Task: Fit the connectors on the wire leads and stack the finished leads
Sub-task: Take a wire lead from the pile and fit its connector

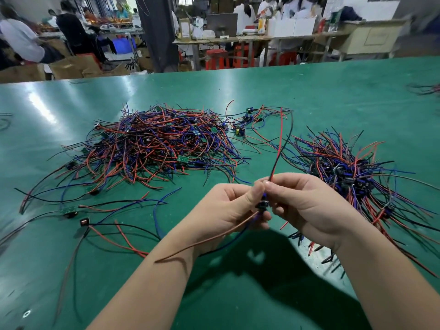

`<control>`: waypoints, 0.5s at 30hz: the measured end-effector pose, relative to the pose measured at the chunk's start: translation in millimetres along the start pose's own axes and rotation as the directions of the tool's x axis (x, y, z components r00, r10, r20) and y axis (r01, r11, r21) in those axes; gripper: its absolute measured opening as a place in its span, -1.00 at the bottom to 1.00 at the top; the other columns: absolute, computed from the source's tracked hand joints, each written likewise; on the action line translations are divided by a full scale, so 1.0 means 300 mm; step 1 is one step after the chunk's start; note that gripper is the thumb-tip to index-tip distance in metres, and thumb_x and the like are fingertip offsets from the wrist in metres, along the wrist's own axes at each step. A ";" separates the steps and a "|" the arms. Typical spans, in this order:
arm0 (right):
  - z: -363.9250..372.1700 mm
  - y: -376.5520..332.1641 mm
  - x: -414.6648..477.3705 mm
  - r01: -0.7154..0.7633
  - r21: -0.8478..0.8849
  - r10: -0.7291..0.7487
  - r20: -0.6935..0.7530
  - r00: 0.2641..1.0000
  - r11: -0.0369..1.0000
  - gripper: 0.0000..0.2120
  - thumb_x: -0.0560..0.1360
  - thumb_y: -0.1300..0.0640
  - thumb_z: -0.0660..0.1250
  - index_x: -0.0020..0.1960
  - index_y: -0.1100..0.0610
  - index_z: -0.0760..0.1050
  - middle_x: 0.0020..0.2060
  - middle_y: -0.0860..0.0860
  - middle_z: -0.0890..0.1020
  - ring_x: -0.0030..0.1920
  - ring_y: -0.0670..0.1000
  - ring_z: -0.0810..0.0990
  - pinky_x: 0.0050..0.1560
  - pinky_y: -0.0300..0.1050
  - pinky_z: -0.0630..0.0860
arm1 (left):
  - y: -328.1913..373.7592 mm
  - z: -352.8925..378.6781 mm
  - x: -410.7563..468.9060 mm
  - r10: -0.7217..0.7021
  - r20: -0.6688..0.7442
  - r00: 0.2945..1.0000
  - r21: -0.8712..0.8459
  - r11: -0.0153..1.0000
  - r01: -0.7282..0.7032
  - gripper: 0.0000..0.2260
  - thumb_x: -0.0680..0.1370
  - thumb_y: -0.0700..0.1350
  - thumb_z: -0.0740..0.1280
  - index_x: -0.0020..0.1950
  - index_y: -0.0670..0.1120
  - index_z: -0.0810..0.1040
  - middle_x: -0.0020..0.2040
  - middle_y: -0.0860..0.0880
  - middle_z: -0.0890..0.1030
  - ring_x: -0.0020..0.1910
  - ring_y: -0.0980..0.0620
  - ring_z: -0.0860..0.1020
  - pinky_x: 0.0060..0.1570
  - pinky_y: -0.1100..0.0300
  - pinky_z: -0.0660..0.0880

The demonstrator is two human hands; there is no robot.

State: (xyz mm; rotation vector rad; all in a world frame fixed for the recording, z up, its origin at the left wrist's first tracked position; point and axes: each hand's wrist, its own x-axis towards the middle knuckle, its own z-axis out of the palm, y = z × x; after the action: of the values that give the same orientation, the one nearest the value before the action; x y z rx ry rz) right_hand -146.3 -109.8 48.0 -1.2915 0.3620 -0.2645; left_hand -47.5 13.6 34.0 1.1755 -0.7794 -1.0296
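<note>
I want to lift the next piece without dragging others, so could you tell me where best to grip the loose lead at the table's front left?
Probably pinch its small blocky end piece from above, at its far left side: it lies apart from the big pile, and its wires trail off rightward and toward you, leaving that side free.

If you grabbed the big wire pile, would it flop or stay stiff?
Probably floppy: the pile is thin wires lying in loose curves. It would likely lift as one tangled clump, since strands cross everywhere. Probably light, though the small boards in it add a little weight.
</note>
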 end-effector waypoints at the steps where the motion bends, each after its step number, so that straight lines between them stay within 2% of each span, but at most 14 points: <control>1: -0.001 0.003 0.002 0.003 -0.023 -0.004 -0.028 1.000 1.000 -0.84 0.20 0.10 0.44 -0.26 0.14 0.69 -0.33 0.06 0.64 -0.29 -0.04 0.48 -0.32 -0.28 0.34 | -0.001 0.001 0.001 0.000 0.010 1.000 -0.013 1.000 0.000 -0.72 0.40 0.10 0.34 -0.19 -0.09 0.70 -0.31 0.01 0.64 -0.35 0.13 0.58 -0.24 0.24 0.56; 4: 0.004 0.003 0.004 0.034 -0.064 -0.040 -0.093 0.995 0.997 -0.84 0.15 0.07 0.45 -0.31 0.12 0.68 -0.37 0.03 0.64 -0.32 -0.05 0.49 -0.25 -0.21 0.33 | -0.002 0.012 0.002 -0.003 0.001 1.000 -0.039 0.999 0.003 -0.80 0.41 -0.02 0.33 -0.19 -0.09 0.71 -0.27 0.00 0.66 -0.35 0.13 0.59 -0.23 0.25 0.57; 7: -0.013 -0.013 0.011 0.083 0.039 -0.074 -0.193 0.978 0.996 -0.91 0.16 0.16 0.44 -0.35 0.16 0.65 -0.44 0.03 0.60 -0.44 -0.09 0.47 -0.39 -0.30 0.37 | -0.012 0.034 0.002 -0.030 -0.003 1.000 -0.042 0.999 0.030 -0.82 0.41 -0.07 0.34 -0.21 -0.12 0.70 -0.32 -0.03 0.63 -0.38 0.11 0.59 -0.26 0.25 0.58; 10: -0.050 -0.041 0.018 0.185 0.150 -0.122 -0.354 0.927 0.971 -0.94 0.22 0.22 0.40 -0.30 0.18 0.59 -0.46 0.03 0.59 -0.49 -0.12 0.45 -0.48 -0.37 0.36 | -0.017 0.046 -0.014 -0.129 0.127 0.983 -0.015 0.991 0.132 -0.84 0.43 -0.11 0.34 -0.15 -0.17 0.67 -0.32 -0.07 0.63 -0.38 0.08 0.60 -0.28 0.25 0.57; 12: -0.071 -0.058 0.017 0.241 0.203 -0.132 -0.439 0.889 0.949 -0.98 0.25 0.23 0.39 -0.34 0.16 0.60 -0.47 0.01 0.61 -0.50 -0.13 0.47 -0.48 -0.37 0.37 | -0.016 0.040 -0.028 -0.202 0.225 0.953 0.045 0.979 0.197 -0.87 0.48 -0.13 0.36 -0.10 -0.17 0.66 -0.25 -0.07 0.65 -0.32 0.08 0.62 -0.23 0.26 0.56; 15: -0.084 -0.066 0.012 0.238 0.194 -0.110 -0.506 0.856 0.952 -0.84 0.31 0.25 0.41 -0.43 0.09 0.63 -0.50 -0.06 0.59 -0.51 -0.16 0.49 -0.51 -0.38 0.38 | -0.014 0.023 -0.039 -0.248 0.274 0.929 0.221 0.956 0.190 -0.88 0.51 -0.10 0.36 -0.09 -0.04 0.70 -0.08 -0.13 0.63 -0.16 0.06 0.54 -0.09 0.24 0.44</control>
State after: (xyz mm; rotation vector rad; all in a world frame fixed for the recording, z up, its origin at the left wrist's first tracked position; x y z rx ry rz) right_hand -153.1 -138.5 60.9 -0.9930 0.6221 -0.7813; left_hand -58.9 21.7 31.9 1.3094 -1.0188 -1.3661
